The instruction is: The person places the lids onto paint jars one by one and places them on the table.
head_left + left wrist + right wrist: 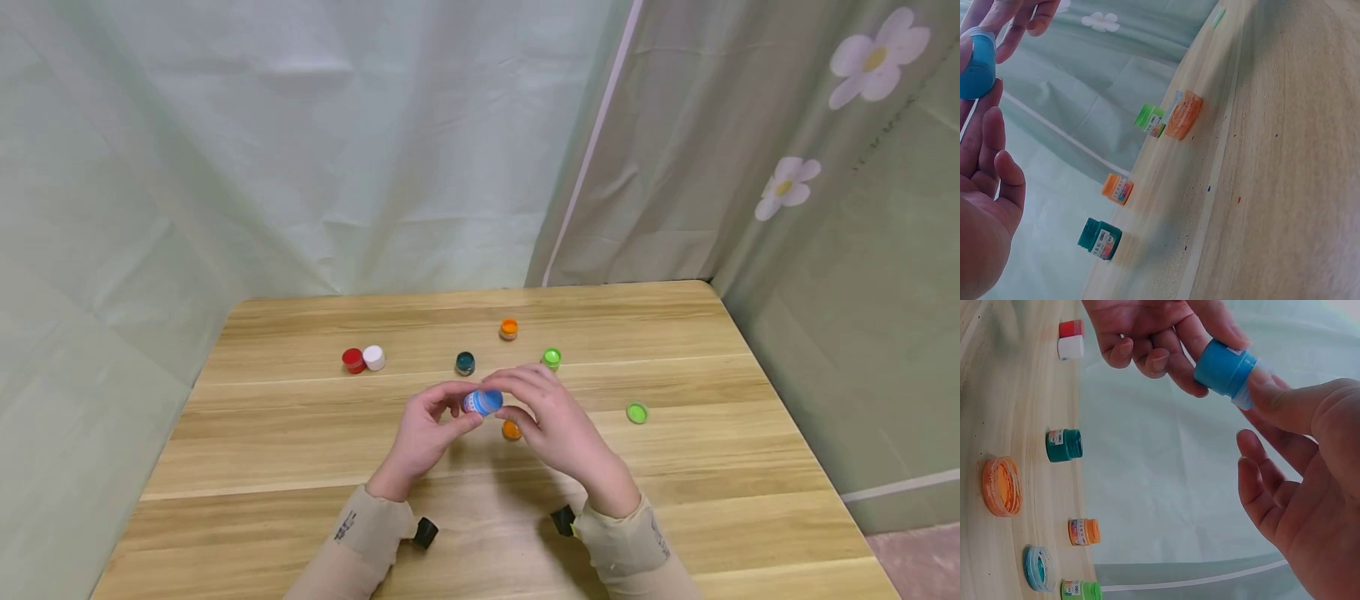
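Note:
A small blue paint jar (482, 402) is held above the table, tilted, between both hands. My left hand (420, 429) grips its body between thumb and fingers. At the other end, the thumb and a finger of my right hand (558, 425) pinch the pale, translucent lid (1242, 397), seen in the right wrist view. Below the hands an orange lid (512, 430) lies on the table, its inside smeared with paint. A teal-stained lid (1039, 569) lies close to it in the right wrist view; the right hand hides it from the head view.
Beyond the hands stand lidless dark teal (465, 363), orange (508, 330) and green (552, 358) paint jars. Red (353, 361) and white (374, 357) jars stand together at the left. A green lid (637, 412) lies to the right. Curtains surround the wooden table (300, 467).

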Demonstrator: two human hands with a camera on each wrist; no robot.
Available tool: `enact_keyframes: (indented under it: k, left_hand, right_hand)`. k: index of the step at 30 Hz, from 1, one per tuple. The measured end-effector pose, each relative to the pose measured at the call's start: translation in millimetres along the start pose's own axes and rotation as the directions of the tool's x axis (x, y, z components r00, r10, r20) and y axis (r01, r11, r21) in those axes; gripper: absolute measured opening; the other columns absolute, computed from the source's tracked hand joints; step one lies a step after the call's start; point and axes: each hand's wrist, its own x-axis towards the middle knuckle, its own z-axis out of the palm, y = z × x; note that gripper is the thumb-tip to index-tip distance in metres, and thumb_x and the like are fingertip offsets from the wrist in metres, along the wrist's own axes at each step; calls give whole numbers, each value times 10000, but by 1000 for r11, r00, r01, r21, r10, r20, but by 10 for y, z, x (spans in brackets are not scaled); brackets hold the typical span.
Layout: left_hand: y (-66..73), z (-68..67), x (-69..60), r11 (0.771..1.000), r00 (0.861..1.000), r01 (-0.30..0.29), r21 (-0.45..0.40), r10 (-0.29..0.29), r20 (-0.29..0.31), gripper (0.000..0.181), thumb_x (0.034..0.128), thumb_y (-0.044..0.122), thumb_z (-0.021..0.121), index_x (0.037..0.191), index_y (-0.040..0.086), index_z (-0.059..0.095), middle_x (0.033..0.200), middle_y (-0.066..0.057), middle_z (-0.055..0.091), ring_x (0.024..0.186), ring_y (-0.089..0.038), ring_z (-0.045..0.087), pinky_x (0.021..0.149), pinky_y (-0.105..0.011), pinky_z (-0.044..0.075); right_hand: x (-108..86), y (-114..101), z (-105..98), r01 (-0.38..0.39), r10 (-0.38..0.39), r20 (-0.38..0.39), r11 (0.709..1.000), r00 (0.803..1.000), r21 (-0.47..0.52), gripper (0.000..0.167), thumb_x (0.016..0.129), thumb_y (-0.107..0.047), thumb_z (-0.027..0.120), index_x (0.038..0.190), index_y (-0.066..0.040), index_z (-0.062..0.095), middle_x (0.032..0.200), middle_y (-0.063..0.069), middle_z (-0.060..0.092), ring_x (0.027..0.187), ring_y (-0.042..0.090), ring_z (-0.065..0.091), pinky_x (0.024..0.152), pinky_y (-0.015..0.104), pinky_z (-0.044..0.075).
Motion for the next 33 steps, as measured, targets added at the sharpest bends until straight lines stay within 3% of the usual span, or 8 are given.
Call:
enact_keyframes:
  k: [7, 14, 22, 25, 28, 31, 33]
  left_hand:
    - [-3, 1, -3, 1000, 1000, 7, 17, -7, 8, 306, 950, 28, 803, 1250, 61, 756, 1163, -20, 751, 958, -214, 578, 828, -301, 442]
    - [-9, 15, -3, 999, 1000, 3, 34, -4, 16, 310, 944, 29, 810, 1248, 58, 757, 1128, -17, 752, 938, -207, 590, 811, -295, 446]
    - [-5, 38, 3, 999, 999, -10, 51, 8, 43, 299, 944, 52, 815, 1237, 90, 769, 1084, -6, 756, 926, -202, 609, 801, -283, 460]
    - [-11, 48, 3, 998, 998, -31, 54, 28, 50, 301, 943, 55, 822, 1238, 79, 768, 1080, 5, 761, 907, -210, 609, 797, -281, 467]
    - [-12, 55, 5, 998, 998, -42, 55, 39, 54, 307, 936, 42, 825, 1236, 72, 769, 1075, 5, 763, 896, -228, 603, 786, -299, 471]
    - [-8, 54, 3, 998, 998, -31, 59, 28, 53, 315, 924, 30, 832, 1230, 79, 771, 1064, -7, 754, 901, -236, 599, 782, -324, 472]
    - [2, 52, 0, 998, 999, -10, 59, 7, 49, 317, 927, 44, 833, 1234, 92, 771, 1073, -11, 748, 919, -232, 599, 791, -325, 473]
  right_hand:
    - [-7, 4, 10, -92, 91, -10, 993, 996, -70, 342, 924, -315, 852, 1209, -146, 768, 1168, -68, 754, 1111, 169, 573, 913, 364, 518]
    - [-9, -17, 43, -176, 176, -8, 977, 984, -121, 315, 927, -404, 849, 1094, -159, 741, 1000, -78, 678, 1067, 161, 542, 885, 362, 520]
    - [-5, -35, 87, -205, 202, -38, 958, 979, -200, 371, 925, -511, 816, 957, -167, 678, 920, -83, 650, 970, 163, 520, 803, 334, 514]
    - [-5, -36, 106, -207, 200, -53, 949, 978, -236, 415, 949, -589, 750, 859, -200, 639, 867, -87, 645, 924, 168, 508, 776, 332, 494]
    - [-8, -33, 109, -210, 205, -48, 945, 978, -250, 510, 1008, -673, 595, 776, -219, 592, 827, -74, 639, 905, 191, 506, 795, 353, 483]
    - [-23, -22, 92, -237, 236, -30, 944, 971, -230, 587, 1068, -681, 431, 793, -196, 617, 819, -65, 630, 888, 206, 509, 774, 363, 479]
    - [-32, -12, 64, -268, 270, -17, 945, 963, -189, 568, 1104, -621, 403, 880, -171, 667, 853, -66, 641, 895, 203, 518, 764, 365, 481]
